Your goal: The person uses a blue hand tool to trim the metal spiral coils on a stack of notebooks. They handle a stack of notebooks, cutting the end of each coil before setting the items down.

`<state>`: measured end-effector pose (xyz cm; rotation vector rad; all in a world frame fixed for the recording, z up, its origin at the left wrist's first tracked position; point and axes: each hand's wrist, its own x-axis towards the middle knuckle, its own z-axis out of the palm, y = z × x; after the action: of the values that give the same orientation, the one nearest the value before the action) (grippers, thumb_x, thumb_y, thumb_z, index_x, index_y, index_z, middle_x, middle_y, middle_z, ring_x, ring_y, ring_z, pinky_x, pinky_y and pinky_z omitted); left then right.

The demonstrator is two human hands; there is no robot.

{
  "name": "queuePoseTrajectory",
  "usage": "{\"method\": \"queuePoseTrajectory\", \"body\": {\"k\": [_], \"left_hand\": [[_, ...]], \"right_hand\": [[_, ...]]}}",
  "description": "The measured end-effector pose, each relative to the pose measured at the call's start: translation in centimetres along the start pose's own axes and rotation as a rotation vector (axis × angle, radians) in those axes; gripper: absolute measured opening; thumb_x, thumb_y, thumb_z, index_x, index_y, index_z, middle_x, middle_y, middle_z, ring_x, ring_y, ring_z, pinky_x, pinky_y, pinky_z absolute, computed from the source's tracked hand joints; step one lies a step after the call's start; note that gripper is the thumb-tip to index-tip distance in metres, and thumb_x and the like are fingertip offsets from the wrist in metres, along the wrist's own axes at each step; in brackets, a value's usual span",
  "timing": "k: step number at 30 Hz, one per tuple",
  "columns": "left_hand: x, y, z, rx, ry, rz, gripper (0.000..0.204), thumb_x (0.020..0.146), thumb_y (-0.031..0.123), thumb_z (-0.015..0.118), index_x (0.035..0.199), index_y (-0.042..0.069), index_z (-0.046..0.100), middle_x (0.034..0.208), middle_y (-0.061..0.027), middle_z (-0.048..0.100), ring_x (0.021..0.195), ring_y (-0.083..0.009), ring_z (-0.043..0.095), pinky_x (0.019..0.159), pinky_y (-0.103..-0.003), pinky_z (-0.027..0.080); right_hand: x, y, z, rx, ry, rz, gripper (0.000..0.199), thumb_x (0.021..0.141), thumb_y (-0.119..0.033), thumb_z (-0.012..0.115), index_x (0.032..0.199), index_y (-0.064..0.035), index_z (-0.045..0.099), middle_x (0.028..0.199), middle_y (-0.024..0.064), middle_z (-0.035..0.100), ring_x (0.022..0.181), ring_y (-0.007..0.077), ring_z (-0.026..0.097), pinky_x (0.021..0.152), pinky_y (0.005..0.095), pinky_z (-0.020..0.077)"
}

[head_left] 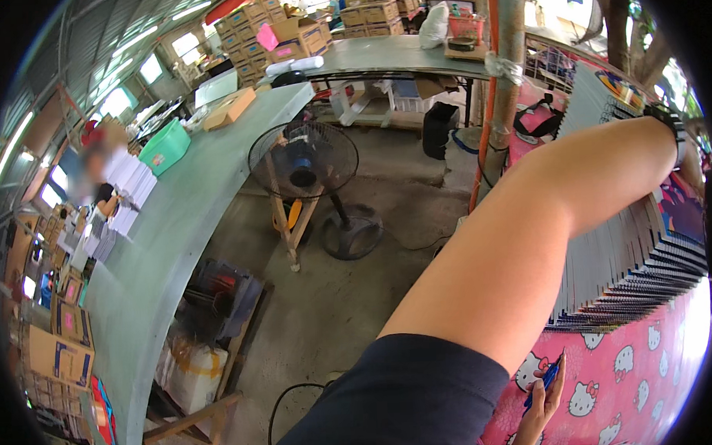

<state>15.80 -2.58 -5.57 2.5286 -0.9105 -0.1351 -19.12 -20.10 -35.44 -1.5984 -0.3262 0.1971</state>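
Pink cloth (643, 369), arm (490, 257) blocking notebooks (612, 264), fan (303, 165), right hand (539, 414) holding blue object (551, 375), left hand's (690, 165) grip unclear

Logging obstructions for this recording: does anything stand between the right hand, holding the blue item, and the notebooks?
Nothing visible does: only the pink patterned cover lies between the right hand and the near edge of the notebooks. The left arm overlaps part of them in this view.

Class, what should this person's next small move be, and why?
Perhaps bring the right hand, gripping a slim blue object, to the fanned grey-white spiral-bound notebooks: the left hand reaches across them, while the right is apart, over the pink cat-print tablecloth.
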Motion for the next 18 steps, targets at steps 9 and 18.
{"method": "queuePoseTrajectory", "body": {"k": [9, 18], "left_hand": [[-3.0, -1.0, -0.3, 0.006, 0.006, -0.014, 0.068, 0.089, 0.058, 0.044, 0.132, 0.005, 0.049, 0.138, -0.0148, 0.044, 0.128, -0.0249, 0.04, 0.107, -0.033, 0.029], [-5.1, -1.9, -0.2, -0.007, 0.017, -0.024, 0.067, 0.09, 0.057, 0.044, 0.132, 0.005, 0.049, 0.137, -0.0146, 0.045, 0.126, -0.0243, 0.041, 0.106, -0.032, 0.03]], "right_hand": [[0.4, 0.4, -0.6, -0.179, -0.168, -0.024, 0.052, 0.091, -0.007, 0.044, 0.142, -0.0047, 0.035, 0.104, 0.0085, 0.057, 0.085, 0.0123, 0.054, 0.075, 0.0245, 0.0453], [0.2, 1.3, 0.0, -0.247, -0.232, -0.025, 0.059, 0.082, -0.005, 0.052, 0.139, -0.0014, 0.038, 0.095, 0.0078, 0.054, 0.089, 0.0155, 0.051, 0.081, 0.0289, 0.0419]]}}
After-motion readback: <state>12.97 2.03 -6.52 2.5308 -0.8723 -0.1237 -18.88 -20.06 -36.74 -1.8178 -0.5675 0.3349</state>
